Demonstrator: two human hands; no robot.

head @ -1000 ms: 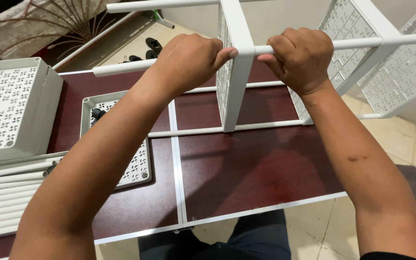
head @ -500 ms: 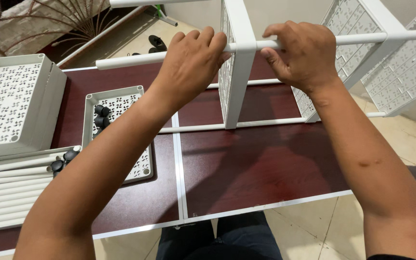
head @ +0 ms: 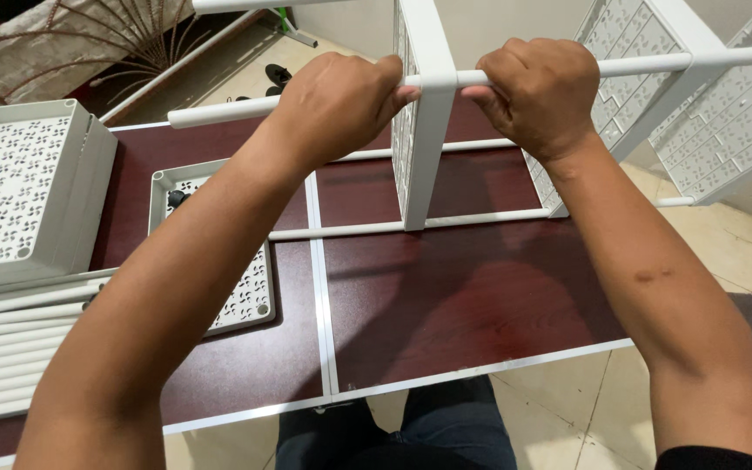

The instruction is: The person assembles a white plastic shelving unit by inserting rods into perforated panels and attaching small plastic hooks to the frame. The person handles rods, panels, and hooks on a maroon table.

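Hands on white rod (head: 219,110), above dark red table (head: 463,296): left hand (head: 337,104) wrapped shut around rod just left of upright perforated panel (head: 419,113), right hand (head: 533,91) clenched around rod just right of panel. Stacked white trays (head: 19,191) far left.

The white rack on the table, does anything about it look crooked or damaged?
Nothing looks damaged. The white perforated plastic rack lies on its side on the dark red table, both hands, left and right, gripping one white pole. Spare poles lie in a neat row.
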